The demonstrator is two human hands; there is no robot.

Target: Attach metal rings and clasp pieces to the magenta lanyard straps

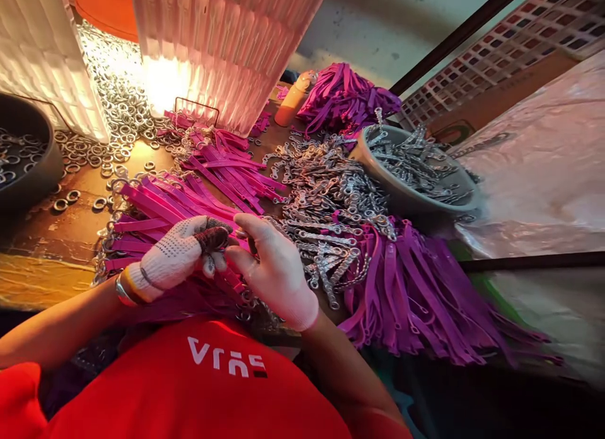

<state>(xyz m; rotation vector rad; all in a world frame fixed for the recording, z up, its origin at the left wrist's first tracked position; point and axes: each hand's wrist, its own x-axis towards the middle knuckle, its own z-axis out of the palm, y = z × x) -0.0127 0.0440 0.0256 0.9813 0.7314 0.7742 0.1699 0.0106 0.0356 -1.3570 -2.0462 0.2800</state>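
Observation:
My left hand (182,250), in a white dotted work glove with dark, worn fingertips, has its fingers closed in a pinch. Close against it is my right hand (275,262), also in a white glove, with thumb and fingers curled inward. Their fingertips nearly meet, and whatever is between them is too small and covered to make out. Beneath both hands lies a heap of pink straps (161,206) with metal rings at their ends. Just right of my right hand are silvery twisted metal links (331,193), spilling beside a pile of purple straps (401,288).
A grey bowl (425,168) of metal links stands at the right. Loose rings (113,99) cover the back left, near a dark tub (33,155). Ribbed translucent panels (227,48) rise behind. A bottle (293,102) and more purple straps (347,96) sit at the back.

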